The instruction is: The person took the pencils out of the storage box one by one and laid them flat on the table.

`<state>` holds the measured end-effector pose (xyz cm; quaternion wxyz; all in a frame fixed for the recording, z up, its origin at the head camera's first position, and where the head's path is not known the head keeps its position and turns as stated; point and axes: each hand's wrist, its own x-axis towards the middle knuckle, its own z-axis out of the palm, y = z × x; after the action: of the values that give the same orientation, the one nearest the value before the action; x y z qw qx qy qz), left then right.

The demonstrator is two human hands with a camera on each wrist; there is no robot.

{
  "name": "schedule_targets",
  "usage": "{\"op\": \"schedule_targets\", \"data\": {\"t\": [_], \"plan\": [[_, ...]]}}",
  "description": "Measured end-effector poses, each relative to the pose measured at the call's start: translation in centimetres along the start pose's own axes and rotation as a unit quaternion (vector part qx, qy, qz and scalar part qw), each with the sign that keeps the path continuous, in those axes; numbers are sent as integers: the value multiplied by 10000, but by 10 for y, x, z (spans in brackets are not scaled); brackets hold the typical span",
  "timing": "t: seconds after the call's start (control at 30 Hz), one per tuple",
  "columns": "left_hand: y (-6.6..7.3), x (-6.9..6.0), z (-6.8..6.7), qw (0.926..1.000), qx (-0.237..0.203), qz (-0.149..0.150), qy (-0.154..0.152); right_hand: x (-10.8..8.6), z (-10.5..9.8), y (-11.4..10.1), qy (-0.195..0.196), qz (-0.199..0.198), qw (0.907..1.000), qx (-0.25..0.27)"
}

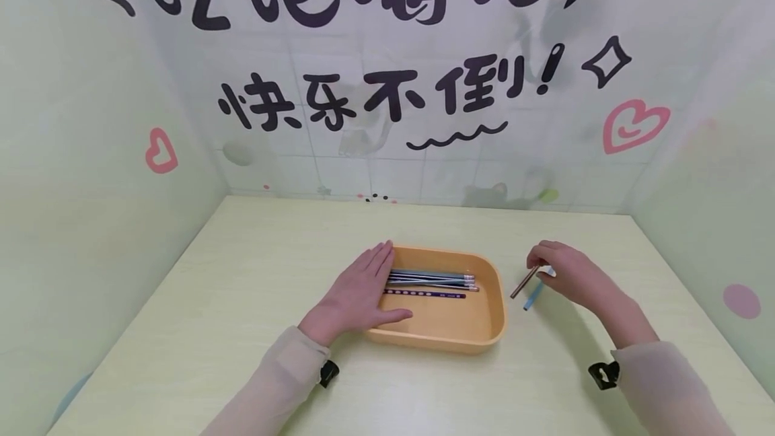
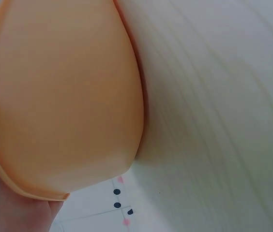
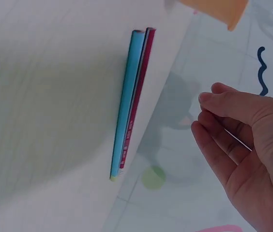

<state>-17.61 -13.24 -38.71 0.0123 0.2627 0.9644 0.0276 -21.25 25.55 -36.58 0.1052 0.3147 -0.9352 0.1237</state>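
An orange tray (image 1: 499,301) holds several pencils (image 1: 436,276) and a dark purple one (image 1: 432,294). Across its left rim lies my left hand (image 1: 356,295), fingers straight and thumb over the inside. The left wrist view shows the tray's outer wall (image 2: 64,96) and part of the hand (image 2: 15,210) against the rim. Right of the tray, my right hand (image 1: 572,276) is above a dark red pencil (image 1: 522,285) and a light blue pencil (image 1: 534,296). In the right wrist view, the blue pencil (image 3: 128,101) and red pencil (image 3: 139,92) lie side by side, apart from the loosely bent hand (image 3: 252,135).
The pale table (image 1: 194,328) is enclosed by a back wall (image 1: 424,180) with black lettering and pink hearts, and by side walls at left (image 1: 79,221) and right (image 1: 720,234). A tray corner (image 3: 223,9) shows at the top of the right wrist view.
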Motion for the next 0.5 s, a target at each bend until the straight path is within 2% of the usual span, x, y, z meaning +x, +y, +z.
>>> {"op": "schedule_targets", "data": {"t": [0.17,0.4,0.5], "plan": [[1,1,2,10000,39,7,-42,-1,-1,-19,208,-3,9993,318],[0,2,0,10000,-3,24,-59,4,-2,-49,-177,495,9941,952],[-1,3,0,10000,-32,29,-82,6,-1,-58,-248,577,9919,1103]]}}
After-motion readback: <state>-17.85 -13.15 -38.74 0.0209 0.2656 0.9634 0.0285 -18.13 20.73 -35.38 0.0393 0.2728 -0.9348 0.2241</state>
